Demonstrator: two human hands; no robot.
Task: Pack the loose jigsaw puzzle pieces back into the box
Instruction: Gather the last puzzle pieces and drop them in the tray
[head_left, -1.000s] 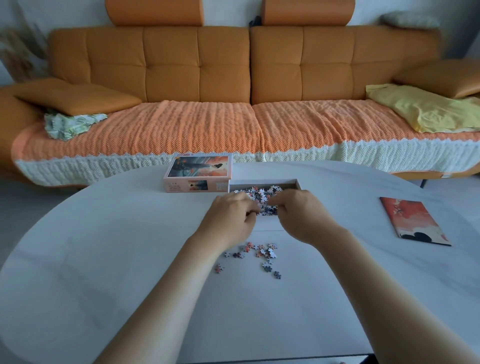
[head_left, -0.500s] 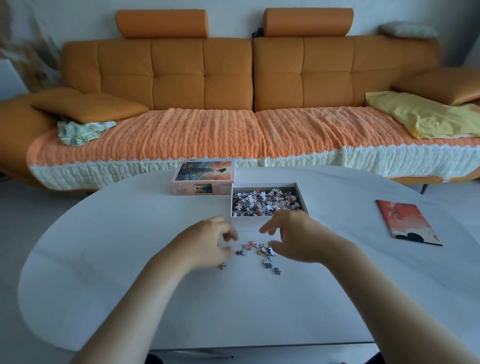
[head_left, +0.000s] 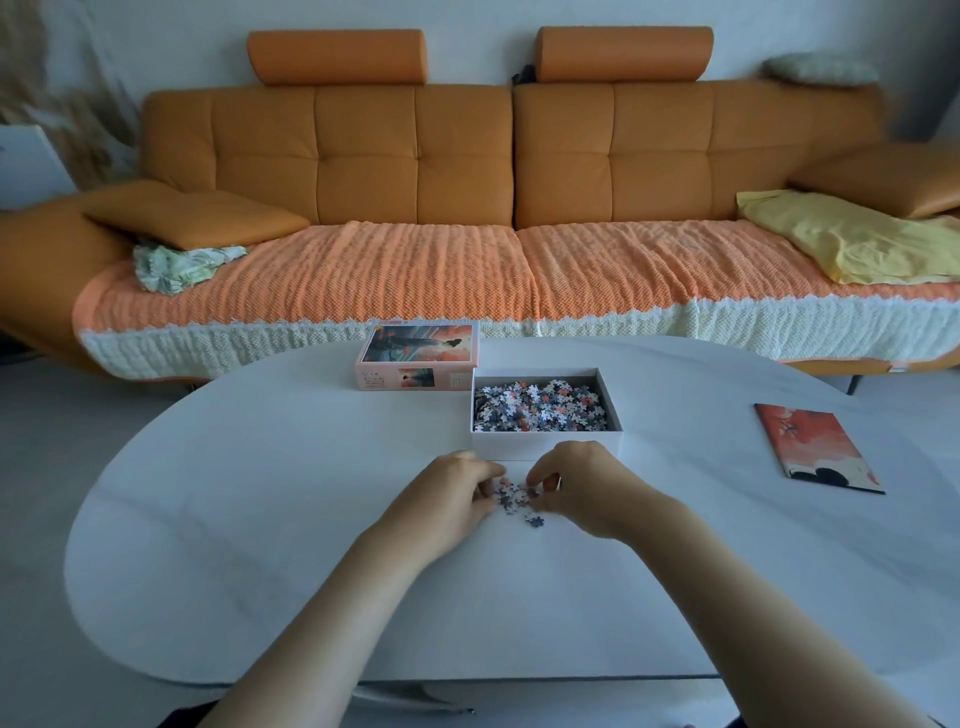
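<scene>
An open white box (head_left: 545, 447) stands at the middle of the white table (head_left: 260, 519), filled with several puzzle pieces (head_left: 540, 408). Just in front of it lies a small heap of loose pieces (head_left: 514, 499). My left hand (head_left: 447, 499) and my right hand (head_left: 582, 486) rest on the table on either side of that heap, fingers curled inward against the pieces and closing them in. Whether either hand holds a piece is hidden by the fingers.
The box lid (head_left: 418, 356) with its picture stands left of the box. A red and orange booklet (head_left: 815, 447) lies at the table's right. An orange sofa (head_left: 467, 208) with a knitted cover runs behind the table.
Both hands drew back from over the box to the loose pieces in front of it and came together, pushing the scattered pieces into a tighter heap.
</scene>
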